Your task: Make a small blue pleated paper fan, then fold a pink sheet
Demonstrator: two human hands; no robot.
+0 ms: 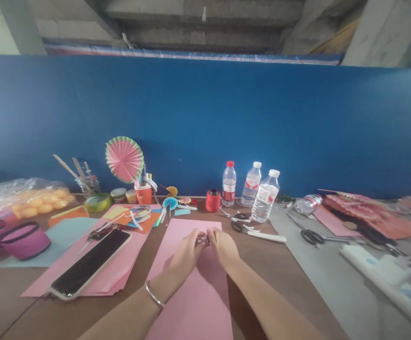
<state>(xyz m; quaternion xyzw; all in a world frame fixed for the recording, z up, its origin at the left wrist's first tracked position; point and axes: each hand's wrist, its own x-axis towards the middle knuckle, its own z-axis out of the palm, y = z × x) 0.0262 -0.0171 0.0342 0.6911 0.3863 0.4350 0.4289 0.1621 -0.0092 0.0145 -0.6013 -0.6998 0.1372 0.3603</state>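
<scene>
A long pink sheet of paper (194, 302) lies lengthwise in front of me on the brown table. Over its far half, my left hand (190, 248) and my right hand (222, 245) meet fingertip to fingertip. Both hands are closed, with fingers bent and pinched around something small and dark that is mostly hidden. A silver bangle (155, 293) circles my left wrist. Beyond my hands stands a red round container (213, 201) with a dark top. Scissors (239, 227) and a white-handled tool (267, 236) lie to the right of the sheet.
Left are a phone (94, 262) on pink papers, a purple band (26, 240), green tape (98, 203) and a pink paper fan (124, 159) by an orange cup (143, 194). Water bottles (266, 197) stand at the back right. Farther right are more scissors (313, 236) and a white power strip (385, 283).
</scene>
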